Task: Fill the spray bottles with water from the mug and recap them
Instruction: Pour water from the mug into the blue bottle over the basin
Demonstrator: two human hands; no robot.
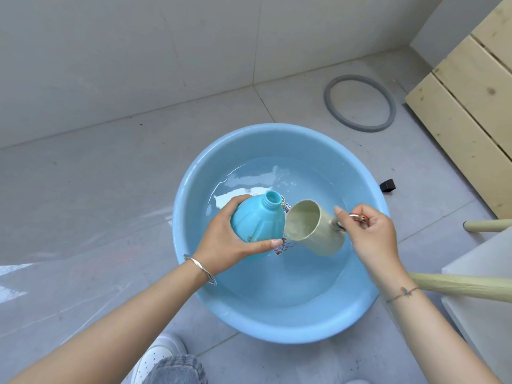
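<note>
Mug's up to the open bottle!
Your left hand [221, 245] grips the uncapped spray bottle [257, 220] over the basin's [194, 178] middle; your right hand [371, 234] holds the mug [313, 231] by its handle, tilted just beside. Filling looks unfinished, recapping left.

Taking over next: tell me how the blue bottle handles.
The blue bottle looks like thin moulded plastic, so probably light and squeezable. Its rounded body would likely roll if laid down. Held by the left hand over the water-filled basin, it may be slippery.
</note>
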